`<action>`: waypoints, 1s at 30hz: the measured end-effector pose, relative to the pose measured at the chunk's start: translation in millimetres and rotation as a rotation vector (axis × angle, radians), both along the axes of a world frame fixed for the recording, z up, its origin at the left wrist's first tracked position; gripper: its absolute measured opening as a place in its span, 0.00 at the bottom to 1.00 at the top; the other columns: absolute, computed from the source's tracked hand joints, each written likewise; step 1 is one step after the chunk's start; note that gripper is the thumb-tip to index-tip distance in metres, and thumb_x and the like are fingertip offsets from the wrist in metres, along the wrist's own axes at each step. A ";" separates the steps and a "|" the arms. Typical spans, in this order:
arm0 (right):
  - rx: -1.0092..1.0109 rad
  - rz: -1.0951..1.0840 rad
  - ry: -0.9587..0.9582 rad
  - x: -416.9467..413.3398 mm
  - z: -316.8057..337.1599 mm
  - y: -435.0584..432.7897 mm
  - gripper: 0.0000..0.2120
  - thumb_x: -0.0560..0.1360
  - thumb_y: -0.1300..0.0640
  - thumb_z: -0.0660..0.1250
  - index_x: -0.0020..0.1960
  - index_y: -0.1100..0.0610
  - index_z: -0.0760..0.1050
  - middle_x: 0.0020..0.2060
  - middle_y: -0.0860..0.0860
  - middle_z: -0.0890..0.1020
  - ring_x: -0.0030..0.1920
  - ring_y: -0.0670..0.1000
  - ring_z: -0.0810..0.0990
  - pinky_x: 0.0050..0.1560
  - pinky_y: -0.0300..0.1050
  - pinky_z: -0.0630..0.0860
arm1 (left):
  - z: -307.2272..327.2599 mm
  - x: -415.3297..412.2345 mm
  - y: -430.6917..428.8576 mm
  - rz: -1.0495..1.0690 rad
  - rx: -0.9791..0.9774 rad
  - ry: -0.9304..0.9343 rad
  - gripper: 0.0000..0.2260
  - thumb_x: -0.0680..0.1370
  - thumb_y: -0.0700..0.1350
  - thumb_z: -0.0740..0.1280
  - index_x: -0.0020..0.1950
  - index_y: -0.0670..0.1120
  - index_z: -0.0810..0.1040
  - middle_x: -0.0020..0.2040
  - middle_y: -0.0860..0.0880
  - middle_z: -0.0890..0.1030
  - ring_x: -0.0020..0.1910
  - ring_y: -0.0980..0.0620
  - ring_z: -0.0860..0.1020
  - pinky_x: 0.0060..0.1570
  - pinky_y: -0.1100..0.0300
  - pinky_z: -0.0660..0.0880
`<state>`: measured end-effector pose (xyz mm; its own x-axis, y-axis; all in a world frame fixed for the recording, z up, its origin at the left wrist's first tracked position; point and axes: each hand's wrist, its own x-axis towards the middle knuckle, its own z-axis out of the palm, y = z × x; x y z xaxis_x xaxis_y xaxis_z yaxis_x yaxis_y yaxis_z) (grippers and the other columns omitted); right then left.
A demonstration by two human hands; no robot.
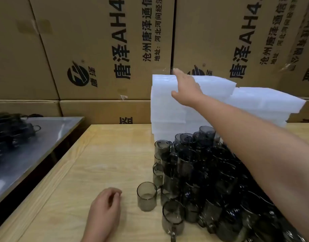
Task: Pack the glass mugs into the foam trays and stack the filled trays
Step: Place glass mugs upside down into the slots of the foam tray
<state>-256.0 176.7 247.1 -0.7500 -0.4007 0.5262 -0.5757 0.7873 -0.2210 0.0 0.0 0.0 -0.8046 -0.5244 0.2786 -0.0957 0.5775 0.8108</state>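
Right hand touches the top foam tray (left hand rests curled)

Inspected two limbs. Found right hand and right forearm bare from fingertips to the frame edge at 4 o'clock, widening strongly toward that edge. Found left hand at 6 o'clock bare to the wrist, cut off by the lower edge. Could not make out nails or fine marks: too blurred.

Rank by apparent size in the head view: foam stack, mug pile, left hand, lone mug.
1. Mug pile and foam stack: alike; pile is nearer, so unranked.
2. Left hand.
3. Lone mug.
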 end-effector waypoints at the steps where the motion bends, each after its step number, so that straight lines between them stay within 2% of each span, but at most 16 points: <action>1: 0.021 -0.030 -0.010 -7.6 -0.8 -4.6 0.35 0.76 0.58 0.60 0.77 0.51 0.45 0.77 0.45 0.50 0.75 0.55 0.50 0.68 0.57 0.58 | -5.2 -2.4 -3.1 0.001 0.013 0.033 0.13 0.74 0.33 0.67 0.37 0.51 0.79 0.39 0.51 0.81 0.42 0.54 0.79 0.43 0.71 0.70; 3: 0.092 -0.085 -0.080 -24.2 -2.9 -10.6 0.36 0.76 0.60 0.58 0.77 0.50 0.42 0.77 0.44 0.47 0.76 0.57 0.44 0.70 0.58 0.56 | -3.9 -1.3 -3.5 0.021 0.028 0.045 0.13 0.74 0.33 0.68 0.36 0.50 0.79 0.37 0.52 0.81 0.39 0.55 0.78 0.41 0.73 0.69; 5: 0.183 -0.162 -0.155 -36.5 -5.2 -13.6 0.35 0.76 0.62 0.56 0.77 0.51 0.42 0.76 0.49 0.50 0.75 0.60 0.45 0.69 0.59 0.57 | -3.0 -0.5 -2.6 0.015 0.057 0.042 0.12 0.73 0.32 0.68 0.36 0.49 0.79 0.36 0.54 0.81 0.40 0.57 0.77 0.40 0.71 0.69; 8: 0.258 -0.269 -0.083 -47.0 -6.4 -15.9 0.29 0.74 0.67 0.55 0.73 0.58 0.53 0.70 0.60 0.58 0.70 0.64 0.53 0.58 0.56 0.66 | -4.9 -0.4 -4.6 0.010 0.049 0.055 0.12 0.73 0.32 0.68 0.37 0.48 0.80 0.38 0.52 0.81 0.42 0.60 0.77 0.41 0.71 0.69; 10: 0.284 -0.299 -0.037 -49.7 -5.6 -16.4 0.24 0.73 0.70 0.55 0.68 0.63 0.59 0.66 0.63 0.60 0.68 0.65 0.55 0.52 0.53 0.67 | -5.3 -0.1 -3.9 0.008 0.034 0.075 0.11 0.73 0.31 0.68 0.37 0.47 0.80 0.38 0.52 0.81 0.42 0.62 0.77 0.41 0.74 0.69; 12: 0.254 -0.290 -0.011 -47.3 -2.9 -17.0 0.21 0.74 0.70 0.56 0.66 0.63 0.61 0.65 0.63 0.61 0.69 0.66 0.54 0.49 0.52 0.66 | -5.6 0.4 -4.1 0.005 0.025 0.080 0.12 0.73 0.32 0.68 0.37 0.48 0.80 0.38 0.52 0.81 0.42 0.63 0.77 0.40 0.75 0.69; 15: 0.143 -0.248 0.059 -30.9 6.0 -11.5 0.20 0.76 0.68 0.58 0.66 0.62 0.62 0.63 0.62 0.64 0.66 0.64 0.59 0.46 0.49 0.65 | -8.8 1.6 -5.9 0.012 0.035 0.081 0.13 0.74 0.33 0.68 0.37 0.50 0.80 0.38 0.52 0.82 0.42 0.63 0.77 0.40 0.74 0.70; 17: 0.052 -0.157 0.099 -10.0 14.6 -4.2 0.20 0.76 0.67 0.59 0.67 0.60 0.63 0.62 0.61 0.65 0.63 0.61 0.61 0.50 0.47 0.64 | -10.6 1.6 -7.6 0.017 0.064 0.082 0.12 0.75 0.35 0.67 0.38 0.51 0.80 0.38 0.52 0.83 0.41 0.63 0.78 0.41 0.72 0.70; 19: -0.012 -0.032 0.144 21.8 20.6 4.2 0.20 0.76 0.66 0.60 0.67 0.57 0.66 0.61 0.59 0.67 0.63 0.59 0.62 0.55 0.44 0.63 | -10.7 0.4 -9.5 0.022 0.157 0.087 0.11 0.76 0.37 0.67 0.39 0.51 0.81 0.38 0.53 0.84 0.41 0.62 0.79 0.42 0.72 0.71; 21: -0.024 0.088 0.173 64.1 21.8 11.8 0.19 0.75 0.65 0.62 0.66 0.56 0.68 0.60 0.58 0.68 0.62 0.58 0.64 0.54 0.41 0.60 | -6.5 0.3 -12.8 0.018 0.326 0.118 0.09 0.78 0.37 0.64 0.44 0.49 0.81 0.38 0.50 0.84 0.44 0.55 0.81 0.46 0.64 0.74; 23: -0.001 0.204 0.168 112.6 15.9 19.7 0.19 0.75 0.65 0.64 0.64 0.55 0.69 0.58 0.55 0.69 0.59 0.56 0.66 0.53 0.40 0.60 | 2.3 2.5 -22.3 0.000 0.571 0.194 0.09 0.80 0.38 0.60 0.49 0.45 0.79 0.42 0.45 0.84 0.46 0.47 0.81 0.46 0.55 0.75; 26: -0.013 0.366 0.085 189.2 -11.0 34.3 0.19 0.73 0.68 0.64 0.60 0.52 0.72 0.54 0.49 0.69 0.54 0.50 0.68 0.49 0.38 0.63 | 21.6 17.2 -49.0 -0.032 0.933 0.348 0.11 0.83 0.42 0.53 0.53 0.46 0.75 0.48 0.43 0.81 0.44 0.48 0.81 0.46 0.54 0.76; 27: -0.015 0.428 0.053 212.4 -24.7 38.2 0.20 0.72 0.70 0.63 0.59 0.51 0.73 0.54 0.49 0.70 0.53 0.50 0.70 0.49 0.40 0.66 | 23.9 24.9 -59.2 -0.058 0.999 0.420 0.11 0.82 0.44 0.53 0.51 0.48 0.75 0.46 0.45 0.80 0.42 0.49 0.82 0.44 0.55 0.77; 29: 0.004 0.528 -0.019 250.7 -59.3 43.4 0.20 0.70 0.71 0.64 0.56 0.52 0.74 0.54 0.49 0.71 0.53 0.52 0.73 0.52 0.47 0.72 | 23.1 42.5 -73.4 -0.141 0.998 0.536 0.08 0.81 0.48 0.58 0.45 0.50 0.74 0.39 0.50 0.78 0.36 0.50 0.80 0.36 0.56 0.79; 30: 0.021 0.556 -0.062 263.8 -78.3 44.9 0.19 0.70 0.69 0.66 0.56 0.53 0.75 0.55 0.49 0.71 0.54 0.52 0.74 0.52 0.49 0.74 | 20.2 51.1 -77.1 -0.179 0.994 0.551 0.08 0.79 0.52 0.61 0.46 0.50 0.75 0.39 0.50 0.78 0.37 0.50 0.79 0.35 0.55 0.78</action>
<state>7.8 221.6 168.8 -0.4521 -0.7547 0.4754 -0.8918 0.3733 -0.2555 51.1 -77.1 20.2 -0.7872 -0.5999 0.1432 0.4323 -0.3711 0.8218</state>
